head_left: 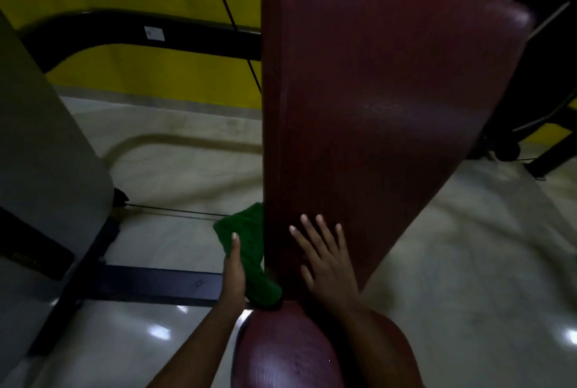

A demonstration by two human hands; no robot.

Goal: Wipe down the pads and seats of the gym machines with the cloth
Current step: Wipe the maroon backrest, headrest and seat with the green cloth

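The maroon back pad (390, 91) rises tall and tilted, reaching far beyond the right hand's fingertips (323, 226). The maroon seat (281, 353) sits below both wrists, glossy with reflections. A black frame bar (156, 283) crosses the floor, left of the left thumb (235, 245). The right hand (331, 266) lies flat on the pad's lower face, fingers straight and spread, grasping nothing. The left hand (233, 275) grips the green cloth (246, 231), thumb on top (its other fingers are hidden underneath), against the pad's left edge.
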